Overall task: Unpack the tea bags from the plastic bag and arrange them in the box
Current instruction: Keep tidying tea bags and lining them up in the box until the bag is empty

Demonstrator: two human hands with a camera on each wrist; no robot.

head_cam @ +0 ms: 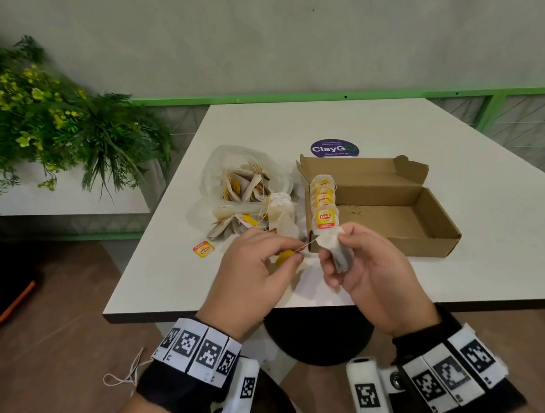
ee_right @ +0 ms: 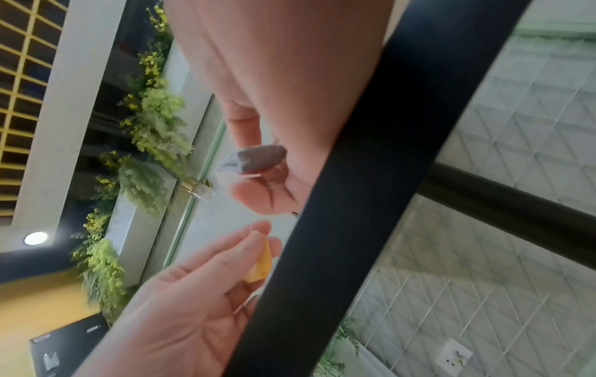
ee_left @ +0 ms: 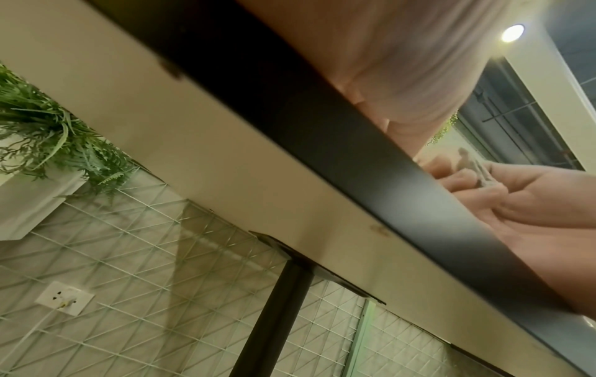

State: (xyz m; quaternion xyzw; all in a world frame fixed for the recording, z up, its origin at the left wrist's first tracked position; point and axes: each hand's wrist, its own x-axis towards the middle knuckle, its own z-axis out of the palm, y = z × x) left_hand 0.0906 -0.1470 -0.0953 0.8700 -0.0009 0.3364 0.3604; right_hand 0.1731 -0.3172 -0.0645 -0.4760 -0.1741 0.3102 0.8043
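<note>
At the six o'clock edge of the white surface (head_cam: pixel 457 165), the right hand (head_cam: pixel 367 264) pinches a paper tea bag (head_cam: pixel 340 253) while left fingers (head_cam: pixel 287 250) pinch its string, a few yellow-tagged bags (head_cam: pixel 323 202) already lining the brown cardboard box (head_cam: pixel 396 216), many more waiting in the clear plastic bag (head_cam: pixel 243 182) at ten o'clock.

Both hands are bare. The left hand (head_cam: pixel 253 273) comes out of a black wrist cuff (head_cam: pixel 178 391) ringed by a band of white tiles (head_cam: pixel 197 349), each printed with a black square code marker. A white block (head_cam: pixel 242 393) with another marker sits on the cuff's inner side, and a thin pale cord (head_cam: pixel 124 372) loops off to the left. The right hand (head_cam: pixel 370 270) wears a matching black cuff (head_cam: pixel 438 336), marker band (head_cam: pixel 453 371) and white block (head_cam: pixel 367 391).
</note>
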